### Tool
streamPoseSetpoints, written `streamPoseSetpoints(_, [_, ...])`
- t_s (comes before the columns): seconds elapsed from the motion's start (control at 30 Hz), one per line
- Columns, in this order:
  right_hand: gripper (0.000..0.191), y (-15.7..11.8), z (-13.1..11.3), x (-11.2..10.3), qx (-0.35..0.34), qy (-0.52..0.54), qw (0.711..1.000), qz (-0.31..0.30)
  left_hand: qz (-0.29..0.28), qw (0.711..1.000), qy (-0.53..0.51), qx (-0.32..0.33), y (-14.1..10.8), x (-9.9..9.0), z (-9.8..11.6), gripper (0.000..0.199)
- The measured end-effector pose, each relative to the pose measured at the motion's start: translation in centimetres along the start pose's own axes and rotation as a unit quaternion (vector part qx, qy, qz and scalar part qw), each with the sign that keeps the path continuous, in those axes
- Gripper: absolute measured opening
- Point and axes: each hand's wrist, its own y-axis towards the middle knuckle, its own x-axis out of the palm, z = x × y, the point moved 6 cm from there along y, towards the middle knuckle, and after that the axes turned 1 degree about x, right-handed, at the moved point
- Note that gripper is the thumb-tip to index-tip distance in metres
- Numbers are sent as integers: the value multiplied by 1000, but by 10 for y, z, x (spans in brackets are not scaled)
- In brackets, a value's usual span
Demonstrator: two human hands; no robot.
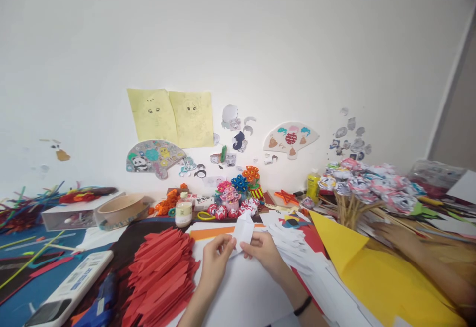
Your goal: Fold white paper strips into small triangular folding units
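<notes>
A small folded piece of white paper (243, 231) is held up between my two hands, over a stack of white sheets (245, 292). My left hand (218, 252) pinches its lower left edge between thumb and fingers. On the other side, my right hand (263, 251) grips the lower right edge in the same way; a black band circles that wrist. To the left of my hands lies a big pile of folded red paper strips (163, 277). Loose white paper strips (293, 247) are spread just right of my right hand.
Another person's hand and arm (409, 250) reach in from the right, over yellow paper (394, 280). A glue bottle (183, 210) and paper flowers (238, 188) stand at the back. A glue gun (102, 299) and a white power strip (72, 287) lie at the left.
</notes>
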Motion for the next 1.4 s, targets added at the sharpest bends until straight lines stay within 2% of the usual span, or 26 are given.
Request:
streamPoseSetpoints(0.23, [33, 0, 2, 0, -20, 5, 1000, -3, -1, 1000, 3, -2, 0, -1, -1, 41])
streamPoseSetpoints(0.4, [35, 1, 6, -2, -19, 8, 999, 29, -11, 1000, 16, -5, 0, 2, -2, 37])
streamPoseSetpoints(0.67, [32, 1, 9, 0, -6, 6, 1000, 10, -11, 997, 67, 36, -3, 0, 6, 35])
streamPoseSetpoints(0.93, [31, -2, 2, 2, -5, 12, 1000, 21, -26, 997, 62, 27, -1, 1, 6, 36])
streamPoseSetpoints(1.13, [33, -2, -4, 2, -10, 4, 1000, -14, -35, 996, 65, 40, -1, 2, 8, 34])
streamPoseSetpoints(1.4, [37, 1, 5, 2, -5, 28, 1000, 5, -40, 996, 78, 20, -2, 6, 2, 32])
